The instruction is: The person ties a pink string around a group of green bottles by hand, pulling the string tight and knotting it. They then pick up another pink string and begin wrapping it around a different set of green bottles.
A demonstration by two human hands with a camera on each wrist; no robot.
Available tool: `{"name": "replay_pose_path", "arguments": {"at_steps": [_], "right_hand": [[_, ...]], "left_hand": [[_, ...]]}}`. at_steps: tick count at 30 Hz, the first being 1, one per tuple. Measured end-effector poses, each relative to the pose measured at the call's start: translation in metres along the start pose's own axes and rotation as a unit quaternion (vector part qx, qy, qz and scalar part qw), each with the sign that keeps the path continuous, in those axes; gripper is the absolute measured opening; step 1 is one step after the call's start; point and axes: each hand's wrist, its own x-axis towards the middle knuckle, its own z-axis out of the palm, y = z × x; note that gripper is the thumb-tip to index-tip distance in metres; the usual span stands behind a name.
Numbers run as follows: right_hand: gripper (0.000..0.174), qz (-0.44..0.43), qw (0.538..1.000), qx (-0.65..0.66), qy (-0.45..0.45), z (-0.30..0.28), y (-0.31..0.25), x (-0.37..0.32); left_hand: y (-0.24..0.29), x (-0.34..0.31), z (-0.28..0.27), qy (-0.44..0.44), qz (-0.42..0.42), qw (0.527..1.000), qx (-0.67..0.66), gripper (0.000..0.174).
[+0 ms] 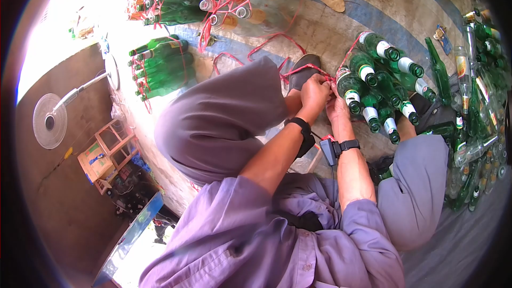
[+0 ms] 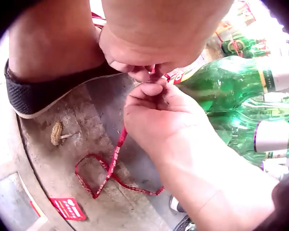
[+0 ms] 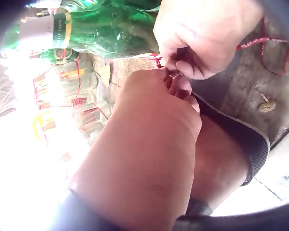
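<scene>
In the head view my left hand point(image 1: 314, 94) and right hand point(image 1: 338, 110) meet beside a cluster of green glass bottles point(image 1: 368, 72) with white and silver neck labels. Between their curled fingertips both hands pinch a thin red plastic string point(image 1: 306, 67). In the left wrist view the left hand point(image 2: 159, 33) comes from above and the right hand point(image 2: 168, 120) from below; a printed length of the string point(image 2: 113, 161) hangs down and loops on the floor. The fingers hide where the string is held. The right wrist view shows the string point(image 3: 159, 62) between the hands and bottle bodies.
Tied bundles of clear bottles point(image 1: 250, 0) and green bottles point(image 1: 165, 66) stand at the back left. Loose bottles point(image 1: 480, 101) pile up at the right. A shoe point(image 1: 298, 77) is close by the hands. A standing fan point(image 1: 49, 121) is far left.
</scene>
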Motion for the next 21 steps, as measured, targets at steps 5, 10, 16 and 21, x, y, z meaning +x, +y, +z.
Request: {"name": "replay_pose_path", "arguments": {"at_steps": [5,10,16,21], "right_hand": [[0.007,-0.008,0.999,-0.01,0.033,0.007,0.0,0.0],[0.006,0.013,1.0,-0.013,0.019,0.004,-0.001,0.0],[0.008,0.007,0.999,-0.02,0.046,0.015,-0.001,-0.006],[0.008,0.01,0.999,-0.012,0.045,0.014,-0.001,-0.006]], "left_hand": [[0.002,0.003,0.002,0.0,0.024,0.999,-0.037,0.01],[0.002,0.008,0.004,-0.019,-0.003,0.994,-0.111,0.006],[0.008,0.013,0.004,0.009,-0.027,0.998,-0.063,0.008],[0.003,0.017,0.007,0.031,0.002,0.999,-0.024,0.01]]}}
